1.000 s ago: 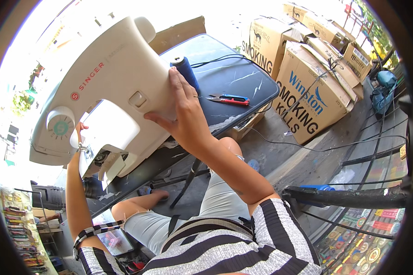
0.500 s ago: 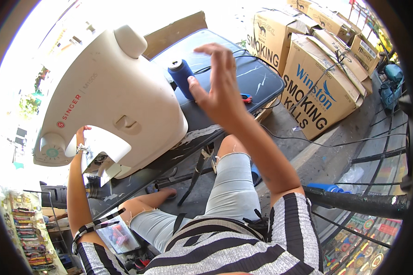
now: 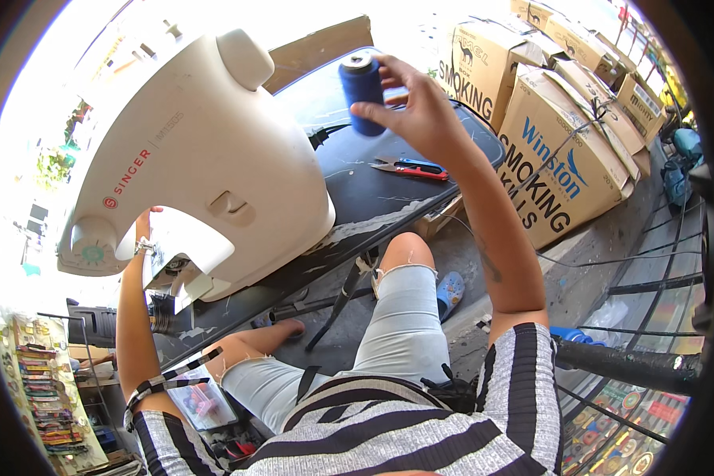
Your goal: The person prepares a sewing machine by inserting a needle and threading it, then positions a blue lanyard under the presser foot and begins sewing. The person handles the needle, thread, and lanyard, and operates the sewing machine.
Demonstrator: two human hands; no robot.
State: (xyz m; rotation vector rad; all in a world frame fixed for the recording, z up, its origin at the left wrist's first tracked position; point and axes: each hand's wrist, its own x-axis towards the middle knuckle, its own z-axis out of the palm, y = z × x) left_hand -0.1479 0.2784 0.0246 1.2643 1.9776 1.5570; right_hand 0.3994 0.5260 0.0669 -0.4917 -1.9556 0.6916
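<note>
Beyond your knees (image 3: 404, 254), on the dark table (image 3: 349, 186), stands the sewing machine (image 3: 190, 143), your left hand (image 3: 144, 220) near its needle end; glare and the machine hide much of that hand, so I can't tell its fingers' state. Farther along lie the snips (image 3: 420, 169). Past them, your right hand (image 3: 424, 119) pinches the blue spool (image 3: 361, 91) between thumb and fingers, apparently raised off the table. You seem to be handling the spool; the next move calls for a steady, upright grip. Cardboard boxes (image 3: 567, 151) stand behind.
</note>
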